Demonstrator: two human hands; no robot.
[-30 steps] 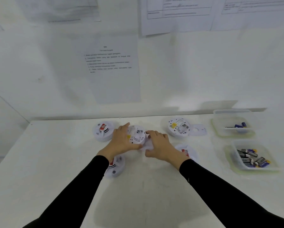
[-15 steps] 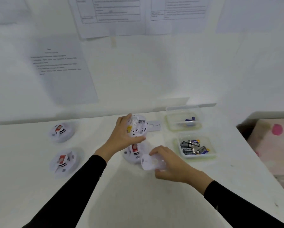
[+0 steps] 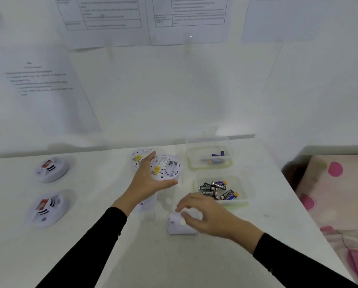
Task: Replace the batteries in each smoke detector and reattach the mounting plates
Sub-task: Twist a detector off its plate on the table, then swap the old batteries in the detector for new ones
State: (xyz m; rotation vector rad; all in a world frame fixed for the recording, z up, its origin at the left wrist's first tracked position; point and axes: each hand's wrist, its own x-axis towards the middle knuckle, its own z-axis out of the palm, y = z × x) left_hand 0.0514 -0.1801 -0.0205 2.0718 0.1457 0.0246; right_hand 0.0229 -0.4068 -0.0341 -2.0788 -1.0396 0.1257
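Currently in hand: battery change on one detector, its plate off and its underside turned up.
Landmark: near tub [image 3: 244, 201], standing on the bench [image 3: 90, 242] and holding loose batteries [image 3: 215, 189].
Left grip [image 3: 147, 181]: clamped on the detector [image 3: 166, 168], thumb under its near edge. It is held above the bench, left of and just beyond the near tub.
Battery bay: appears empty, though the view is soft.
Right grip [image 3: 205, 215]: fingers curled over the plate [image 3: 180, 226], thumb on it. Whether it pinches the plate or only rests there cannot be told.
Plate: on the bench, just short of the near tub's left corner.
Far tub [image 3: 189, 161]: directly beyond the near tub, with a few blue cells inside.
Second detector [image 3: 138, 157]: underside up, left of and beyond the near tub, partly hidden by the left grip.
Third detector [image 3: 147, 203]: left of the near tub, mostly hidden under the left wrist.
Left pair [image 3: 51, 169]: two detectors face up, well left of the near tub; whether they are serviced cannot be told.
Progress, as judged: several units remain open.
Next move calls for: the right grip to quit the plate, go to the near tub, pick cells, and seat them in the bay with correct polarity. The left grip must hold the detector level.
After that: plate lined up with the detector's underside and locked on.
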